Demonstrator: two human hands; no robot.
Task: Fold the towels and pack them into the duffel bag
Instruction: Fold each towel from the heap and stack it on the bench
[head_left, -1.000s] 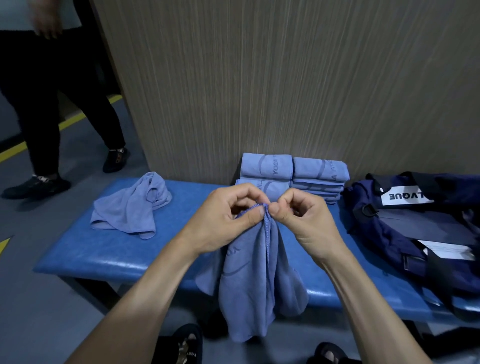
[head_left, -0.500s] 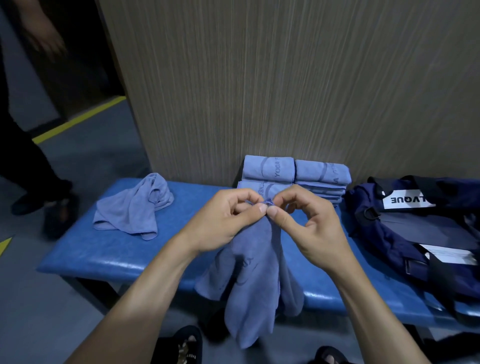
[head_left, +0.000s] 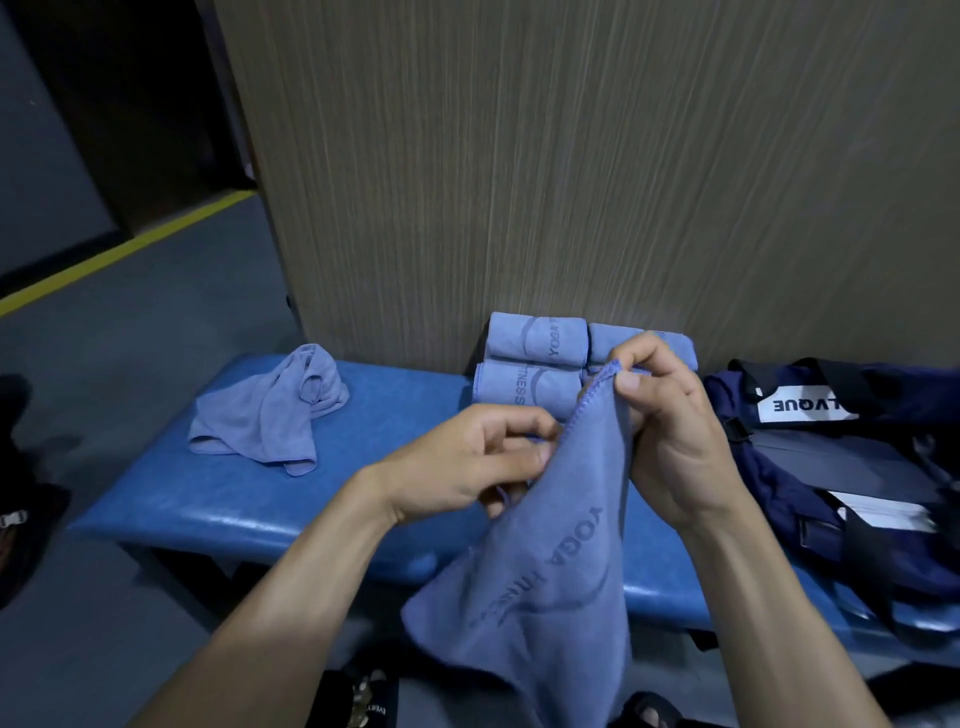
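We hold a blue towel (head_left: 550, 561) in front of us with both hands. Our right hand (head_left: 670, 426) pinches its stitched top corner between thumb and fingers, and it now sits higher than half a second ago, when the 2 hands met at 1 point. Our left hand (head_left: 467, 457) has dropped lower and grips the hem further down, fingers curled into the cloth. The towel, bunched before, has spread so its "YOGA FITNESS" print shows.

On the blue bench (head_left: 218, 499), a stack of folded towels (head_left: 535, 364) stands against the wood-grain wall (head_left: 571, 156); we count perhaps 4, as our right hand hides part of it. A crumpled towel (head_left: 270, 410) lies well to the left. The navy duffel bag (head_left: 841, 457) rests at the bench's right end. The bystander seen at the left earlier has mostly gone from view.
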